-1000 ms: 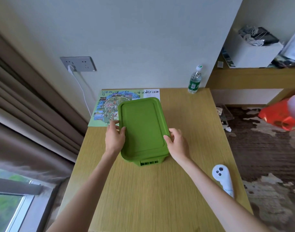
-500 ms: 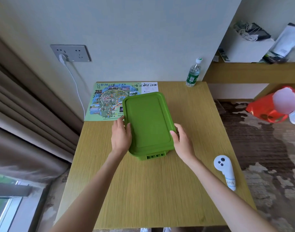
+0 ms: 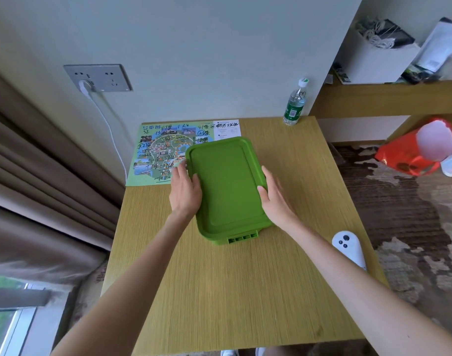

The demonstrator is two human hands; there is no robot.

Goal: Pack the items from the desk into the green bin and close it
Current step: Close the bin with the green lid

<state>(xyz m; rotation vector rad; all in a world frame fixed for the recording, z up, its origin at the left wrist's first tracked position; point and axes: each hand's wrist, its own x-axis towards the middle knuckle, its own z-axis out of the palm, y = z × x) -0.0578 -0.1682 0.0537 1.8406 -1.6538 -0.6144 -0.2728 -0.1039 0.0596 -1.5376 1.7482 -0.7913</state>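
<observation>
Flanking the green bin (image 3: 218,237), which sits lidded at mid-desk (image 3: 245,291), the left hand (image 3: 185,192) and right hand (image 3: 275,200) press straight fingers (image 3: 179,173) against its long sides, thumbs on the rim; likely squaring the lid (image 3: 227,181) shut.

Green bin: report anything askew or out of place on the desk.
The green bin sits slightly skewed to the desk edges, its far left corner hiding part of the map. Water bottle and white controller are outside it.
</observation>
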